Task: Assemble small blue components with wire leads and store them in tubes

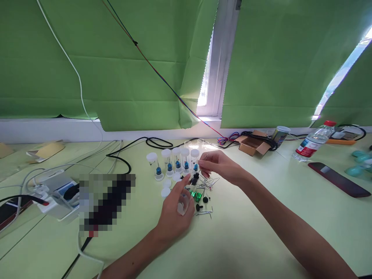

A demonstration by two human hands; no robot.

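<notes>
A person's two bare hands work over a pale green table (247,240). The left hand (173,211) is curled, thumb and fingers bent around a clear plastic container (183,203), partly hidden by the fingers. The right hand (219,164), ahead and to the right of the left, has its fingers drawn narrowly together; whether they grip something is too small to tell.

Just beyond the left hand, five capped clear tubes (177,159) stand upright side by side, each with a blue part inside. The rightmost is just beside the right hand's fingertips. Between the left hand and the tubes lie loose white discs (166,192).

Below the right hand, shiny metal rods (211,183) lie in a loose pile beside a black piece (195,178). Bright green pieces (198,196) sit just right of the left hand's fingers, near small black knobs (205,200). Slightly nearer the viewer lie a few bent metal pins (205,212).

Beyond and to the right of the right hand are an open cardboard box (252,144), a can (280,135) and a red-capped water bottle (315,141). Well left of the left hand, white cables surround a white power strip (55,205). Green curtains (139,77) hang beyond both hands.
</notes>
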